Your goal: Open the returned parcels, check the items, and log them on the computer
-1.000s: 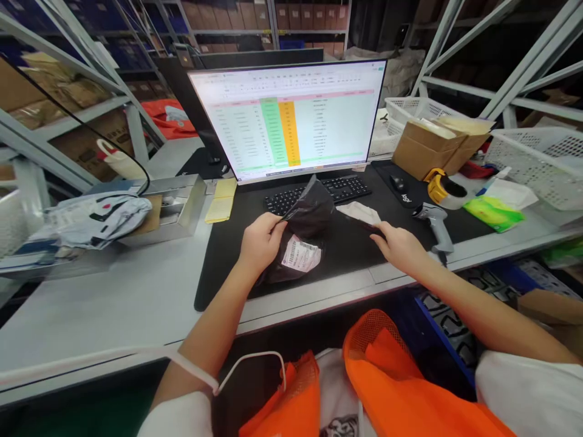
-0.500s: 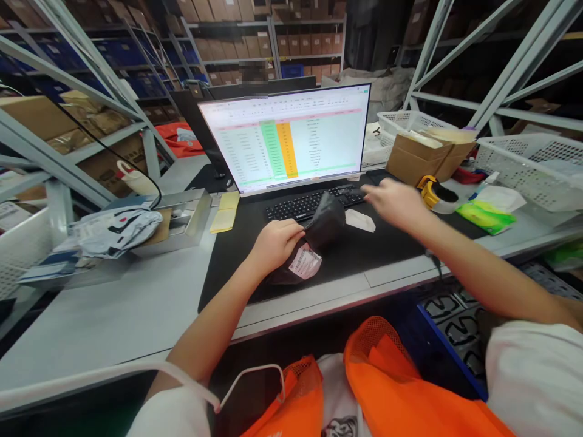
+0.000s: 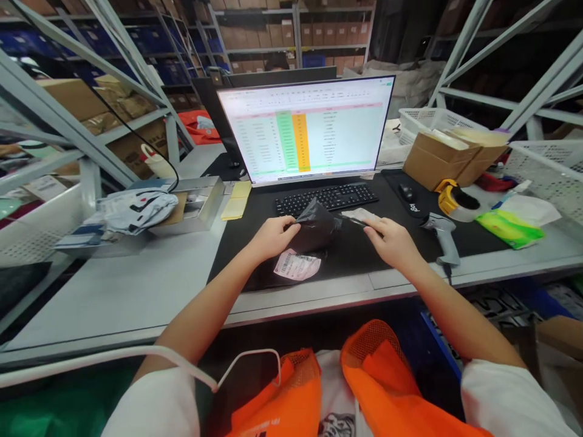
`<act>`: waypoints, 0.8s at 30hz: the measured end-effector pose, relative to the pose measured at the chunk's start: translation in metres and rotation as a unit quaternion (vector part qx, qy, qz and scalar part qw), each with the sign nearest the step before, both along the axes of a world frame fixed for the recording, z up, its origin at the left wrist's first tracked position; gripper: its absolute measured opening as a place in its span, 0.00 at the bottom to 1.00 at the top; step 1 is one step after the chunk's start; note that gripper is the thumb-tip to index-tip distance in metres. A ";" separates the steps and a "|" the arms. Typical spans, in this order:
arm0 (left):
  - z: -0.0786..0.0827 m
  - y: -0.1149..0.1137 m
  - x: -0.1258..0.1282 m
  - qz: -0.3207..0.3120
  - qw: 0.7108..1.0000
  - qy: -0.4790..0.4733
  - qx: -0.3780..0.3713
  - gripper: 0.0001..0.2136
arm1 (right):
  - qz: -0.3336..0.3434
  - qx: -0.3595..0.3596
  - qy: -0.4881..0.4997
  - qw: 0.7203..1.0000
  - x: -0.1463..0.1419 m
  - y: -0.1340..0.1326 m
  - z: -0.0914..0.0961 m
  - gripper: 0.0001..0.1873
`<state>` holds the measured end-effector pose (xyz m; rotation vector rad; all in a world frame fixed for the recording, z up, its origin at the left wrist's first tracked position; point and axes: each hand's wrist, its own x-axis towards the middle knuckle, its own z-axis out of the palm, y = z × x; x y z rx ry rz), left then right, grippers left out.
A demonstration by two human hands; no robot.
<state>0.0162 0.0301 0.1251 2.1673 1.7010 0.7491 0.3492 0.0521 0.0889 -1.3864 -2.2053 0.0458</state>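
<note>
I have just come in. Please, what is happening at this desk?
Someone in an orange vest is at a desk, handling a black plastic bag with a barcode label. The left-hand grip pinches the bag's edge. The right-hand grip is at a small white item; whether it holds this is unclear. A keyboard and monitor stand behind; a barcode scanner lies to the right.

White "logi" reads on the flat black mouse pad [image 3: 413,207]; the pinkish-white paper barcode label's [image 3: 297,265] print is illegible.
</note>
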 end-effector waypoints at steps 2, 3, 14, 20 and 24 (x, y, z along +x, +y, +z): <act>-0.013 -0.003 -0.014 0.040 0.998 -0.049 -0.007 0.17 | 0.064 0.019 0.004 0.998 -0.020 -0.014 0.015 0.22; -0.019 -0.005 -0.021 0.068 0.995 -0.069 -0.008 0.18 | 0.082 0.018 -0.011 0.996 -0.030 -0.018 0.023 0.22; -0.065 -0.032 -0.055 0.218 0.967 -0.123 0.055 0.16 | 0.156 0.033 -0.210 0.965 -0.125 -0.011 0.093 0.19; -0.021 -0.047 -0.052 0.112 0.989 -0.009 0.094 0.18 | 0.176 0.106 -0.224 0.953 -0.128 -0.022 0.098 0.16; 0.002 -0.045 -0.048 0.011 0.991 0.088 0.099 0.17 | 0.179 0.129 -0.225 0.949 -0.128 -0.020 0.095 0.16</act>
